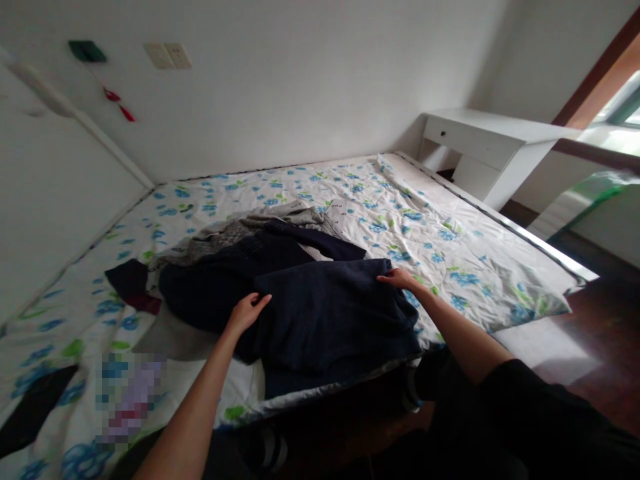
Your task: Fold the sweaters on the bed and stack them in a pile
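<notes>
A dark navy garment point(330, 313), its exact kind not clear, lies spread over the near edge of the bed, with one part hanging down. My left hand point(249, 312) pinches its left side between thumb and fingers. At its upper right corner, my right hand point(399, 278) is closed on the cloth. Behind and to the left is a heap of other clothes: a dark navy piece point(210, 287) and a grey patterned piece point(220, 240). A dark sleeve-like strip point(320, 239) crosses the top of the heap.
The bed has a white sheet point(425, 227) with blue flowers. A black flat item point(37, 407) and a blurred-out patch point(131, 400) lie at the lower left. Beyond the bed's right side stands a white desk point(480, 143). A wall closes off the back.
</notes>
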Tool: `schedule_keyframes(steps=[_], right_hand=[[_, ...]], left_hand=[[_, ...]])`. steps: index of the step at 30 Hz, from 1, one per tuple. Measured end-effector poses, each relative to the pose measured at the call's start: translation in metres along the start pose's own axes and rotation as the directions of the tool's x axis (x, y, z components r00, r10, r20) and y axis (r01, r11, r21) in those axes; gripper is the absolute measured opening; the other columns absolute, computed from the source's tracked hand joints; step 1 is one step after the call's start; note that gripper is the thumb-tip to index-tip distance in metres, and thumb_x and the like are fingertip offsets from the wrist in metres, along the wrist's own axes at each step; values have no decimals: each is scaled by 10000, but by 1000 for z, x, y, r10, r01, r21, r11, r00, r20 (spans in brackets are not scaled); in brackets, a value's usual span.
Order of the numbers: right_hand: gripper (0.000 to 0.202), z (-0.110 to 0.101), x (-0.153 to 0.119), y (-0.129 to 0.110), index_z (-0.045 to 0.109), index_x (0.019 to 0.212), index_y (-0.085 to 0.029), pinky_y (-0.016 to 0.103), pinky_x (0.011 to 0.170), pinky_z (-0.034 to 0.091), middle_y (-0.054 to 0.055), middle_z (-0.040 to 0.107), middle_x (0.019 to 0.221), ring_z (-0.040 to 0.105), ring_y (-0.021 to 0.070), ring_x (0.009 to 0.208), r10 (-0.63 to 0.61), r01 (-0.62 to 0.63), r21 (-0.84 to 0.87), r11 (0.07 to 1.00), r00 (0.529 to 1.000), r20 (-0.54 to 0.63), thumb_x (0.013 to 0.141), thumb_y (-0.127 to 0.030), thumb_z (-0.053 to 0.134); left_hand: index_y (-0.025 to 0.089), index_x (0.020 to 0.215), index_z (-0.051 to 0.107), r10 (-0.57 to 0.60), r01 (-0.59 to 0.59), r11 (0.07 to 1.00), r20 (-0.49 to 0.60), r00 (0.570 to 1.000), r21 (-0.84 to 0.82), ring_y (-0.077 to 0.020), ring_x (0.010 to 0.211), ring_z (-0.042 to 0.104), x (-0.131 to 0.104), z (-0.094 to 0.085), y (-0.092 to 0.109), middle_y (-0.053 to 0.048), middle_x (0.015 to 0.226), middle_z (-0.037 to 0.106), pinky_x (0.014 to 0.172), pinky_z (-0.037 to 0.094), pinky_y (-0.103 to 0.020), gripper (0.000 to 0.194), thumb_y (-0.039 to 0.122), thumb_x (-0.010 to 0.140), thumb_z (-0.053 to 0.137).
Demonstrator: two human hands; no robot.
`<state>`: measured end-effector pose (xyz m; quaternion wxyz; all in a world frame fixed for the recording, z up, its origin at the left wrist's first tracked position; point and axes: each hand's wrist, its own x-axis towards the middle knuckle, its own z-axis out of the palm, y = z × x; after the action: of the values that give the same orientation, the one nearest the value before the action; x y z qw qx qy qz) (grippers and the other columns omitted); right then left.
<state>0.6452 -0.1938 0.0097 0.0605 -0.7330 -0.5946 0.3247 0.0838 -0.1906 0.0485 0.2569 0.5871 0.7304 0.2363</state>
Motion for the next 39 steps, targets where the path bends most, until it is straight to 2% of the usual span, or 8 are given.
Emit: schedule_keyframes(steps=[5,9,14,19,24,29,32,39], right_hand=[[422,12,15,-2,800,1199,-179,244,824,564,85,809,1049,757,217,962,-5,9,48,999,996,-88,1011,-557,813],[255,6,31,-3,788,1208,-194,212,743,569,25,781,926,735,162,821,74,-18,313,949,983,-169,1066,-397,727],[396,-10,35,0,740,1373,-145,222,712,612,56,790,927,743,141,726,196,-81,489,868,962,-190,1056,-382,741],[394,-21,2,19,818,1248,-150,299,922,647,142,829,1143,803,269,1098,106,-108,-27,994,992,-74,919,-345,915],[530,-14,-43,32,797,1194,-167,299,700,666,119,813,1055,795,230,859,182,-178,-38,983,959,217,854,-531,979],[441,-1,-57,22,797,1071,-107,286,746,650,125,802,857,800,244,821,154,-139,-190,972,986,70,908,-494,935],[318,0,-58,17,799,874,-120,297,828,639,115,773,732,817,261,826,122,-95,-265,959,989,84,982,-414,851],[277,-4,-69,22,815,954,-141,296,903,626,153,837,918,839,274,1015,64,-76,-244,967,996,-60,993,-415,838]], left_hand=[[206,896,782,-42,26,981,-84,996,-190,-336,1042,798,34,21,16,-122,993,842,965,625,-386,281,487,905,789],[176,1126,790,-326,194,745,-95,941,-638,-236,964,801,56,22,15,-85,991,833,920,662,-348,223,331,967,785],[164,1144,792,-333,228,696,-25,942,-681,-190,916,799,51,26,3,-87,1013,833,895,661,-300,224,288,958,805],[160,1359,744,-187,156,924,-58,981,-350,-285,1095,818,23,18,-12,-149,1207,845,984,647,-373,533,417,898,820],[154,1265,756,-169,170,985,38,985,-29,-420,1129,819,-35,6,-30,-208,1187,849,932,656,-444,693,535,720,951],[163,1036,778,-305,410,873,357,883,-266,-313,945,835,-95,12,-26,-157,1065,864,775,674,-355,454,480,768,961],[163,1016,774,-328,477,744,367,871,-468,-247,949,825,-115,20,-10,-149,1109,864,825,690,-335,372,370,795,990],[190,843,709,-364,528,555,384,849,-642,-169,674,758,-129,27,8,-65,882,826,654,667,-267,299,58,770,967]])
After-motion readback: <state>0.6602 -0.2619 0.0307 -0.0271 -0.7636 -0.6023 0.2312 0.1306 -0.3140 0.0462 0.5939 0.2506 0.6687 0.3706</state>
